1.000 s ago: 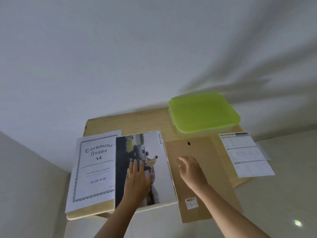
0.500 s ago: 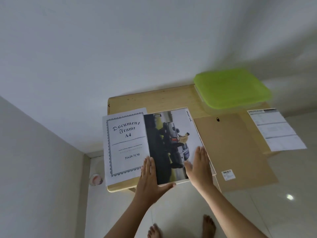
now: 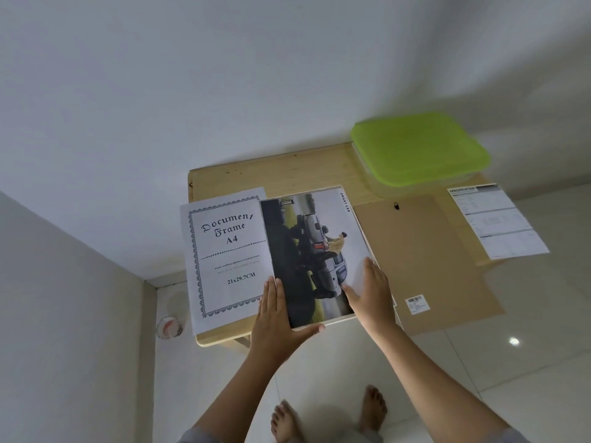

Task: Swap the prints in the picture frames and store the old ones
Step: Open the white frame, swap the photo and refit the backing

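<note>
With both grips spread flat, left hand (image 3: pixel 275 318) at the near-left corner, thumb along the near edge, right hand (image 3: pixel 371 292) near-right, nudge the glossy car-photo print (image 3: pixel 307 251), lying on the pale wooden tabletop (image 3: pixel 287 174) between white certificate sheet (image 3: pixel 227 251) and brown backing board (image 3: pixel 428 257), square without creasing.

Left hand (image 3: pixel 277 319) and right hand (image 3: pixel 372 292) on car print (image 3: pixel 319 238), backing board (image 3: pixel 428 251) beside, green lid (image 3: pixel 419 151)

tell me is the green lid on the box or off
On. The green lid sits flat over the clear box, covering its top; whether it is latched cannot be told.
</note>
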Motion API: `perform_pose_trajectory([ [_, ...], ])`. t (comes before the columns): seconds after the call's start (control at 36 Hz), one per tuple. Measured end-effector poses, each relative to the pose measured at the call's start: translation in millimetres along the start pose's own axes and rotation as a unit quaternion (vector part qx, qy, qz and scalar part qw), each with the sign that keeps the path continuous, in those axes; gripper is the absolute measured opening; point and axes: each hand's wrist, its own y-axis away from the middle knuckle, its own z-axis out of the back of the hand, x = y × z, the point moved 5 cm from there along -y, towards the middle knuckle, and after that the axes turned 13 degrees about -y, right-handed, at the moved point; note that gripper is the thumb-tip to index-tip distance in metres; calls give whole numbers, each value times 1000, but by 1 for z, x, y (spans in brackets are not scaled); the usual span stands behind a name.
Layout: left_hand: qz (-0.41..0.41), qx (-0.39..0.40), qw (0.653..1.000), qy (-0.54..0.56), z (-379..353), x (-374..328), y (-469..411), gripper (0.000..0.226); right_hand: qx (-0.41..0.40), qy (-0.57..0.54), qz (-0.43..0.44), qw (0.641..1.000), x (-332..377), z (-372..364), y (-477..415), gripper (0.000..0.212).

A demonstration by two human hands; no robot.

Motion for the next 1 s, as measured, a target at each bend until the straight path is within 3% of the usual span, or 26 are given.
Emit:
perform_pose_trajectory([
  [0.31, 3, 1, 1000, -5, 1, -2, 0, 127, -34, -72, 21, 997, 0, 12, 3, 63],
  [0.53, 3, -5, 1000, -11, -3, 0, -2, 130, -52, -153, -11, 987, 2, 26, -5, 49],
  [0.75, 5, -5, 1000, -27, -3, 0, -2, 127, -15, -246, -90, 965, -3, 37, -19, 57],
  [1.0, -3, -8, 1000, -14, -2, 2, -1, 129, 50, -277, -74, 957, -4, 48, -29, 46],
])
